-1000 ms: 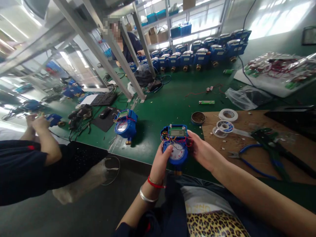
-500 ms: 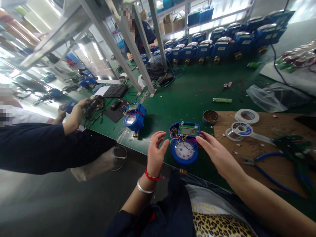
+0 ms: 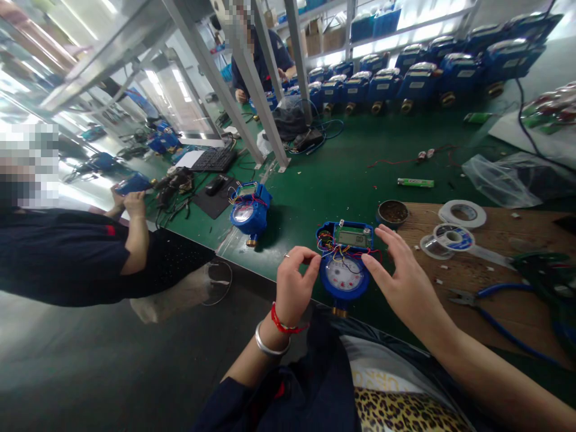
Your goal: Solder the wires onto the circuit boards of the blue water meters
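A blue water meter (image 3: 344, 273) lies on the green bench in front of me, its round dial facing up. Its top housing is uncovered, showing a circuit board with an LCD (image 3: 353, 239) and loose coloured wires (image 3: 335, 249). At the meter's left edge is my left hand (image 3: 294, 279), thumb and fingertips drawn together in a pinch; whatever is between them is too small to make out. My right hand (image 3: 400, 276) is open on the other side, fingers spread, the thumb close to the housing's lower right corner.
A second opened meter (image 3: 249, 213) sits to the left. On the right are a cardboard sheet (image 3: 508, 240), solder spool (image 3: 450, 240), tape roll (image 3: 462, 213), blue-handled pliers (image 3: 490, 300) and a round tin (image 3: 392, 213). Rows of meters (image 3: 418, 81) stand behind. A co-worker (image 3: 72, 246) is at left.
My left hand has moved right to the meter's edge, its thumb and fingers closing together. My right hand has spread its fingers beside the housing. The view has shifted slightly.
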`<state>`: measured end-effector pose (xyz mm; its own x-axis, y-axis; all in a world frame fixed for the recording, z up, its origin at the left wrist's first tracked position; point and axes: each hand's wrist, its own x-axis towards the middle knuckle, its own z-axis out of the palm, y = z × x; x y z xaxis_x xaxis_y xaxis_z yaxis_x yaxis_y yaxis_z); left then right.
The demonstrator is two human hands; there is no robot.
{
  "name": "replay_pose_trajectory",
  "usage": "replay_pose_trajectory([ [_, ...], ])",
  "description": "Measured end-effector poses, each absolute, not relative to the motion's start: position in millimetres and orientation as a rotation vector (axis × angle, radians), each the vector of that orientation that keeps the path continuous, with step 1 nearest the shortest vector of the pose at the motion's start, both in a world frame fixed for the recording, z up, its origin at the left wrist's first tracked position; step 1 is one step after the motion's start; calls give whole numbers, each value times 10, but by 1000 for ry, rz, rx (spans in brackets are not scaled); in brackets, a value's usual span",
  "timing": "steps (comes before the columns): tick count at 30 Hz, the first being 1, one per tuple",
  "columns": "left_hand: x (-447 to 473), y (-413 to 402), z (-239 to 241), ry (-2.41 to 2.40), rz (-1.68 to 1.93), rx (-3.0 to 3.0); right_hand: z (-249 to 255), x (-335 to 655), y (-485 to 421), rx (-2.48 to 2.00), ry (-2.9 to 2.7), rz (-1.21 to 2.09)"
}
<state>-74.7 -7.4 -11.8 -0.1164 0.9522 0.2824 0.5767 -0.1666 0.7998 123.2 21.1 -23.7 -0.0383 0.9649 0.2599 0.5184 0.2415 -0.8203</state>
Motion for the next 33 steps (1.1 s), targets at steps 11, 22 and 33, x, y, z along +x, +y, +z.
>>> replay_pose_trajectory([
  [11, -535, 59, 188, 1487, 1362, 2054, 126, 978, 291, -897, -1971, 417],
  [22, -424, 95, 80, 1571, 1152, 1840, 163, 1063, 283, -1052, -1659, 520],
  [33, -312, 136, 79, 1548, 1255, 1831, 59, 1945, 177, -1306, -1575, 339],
])
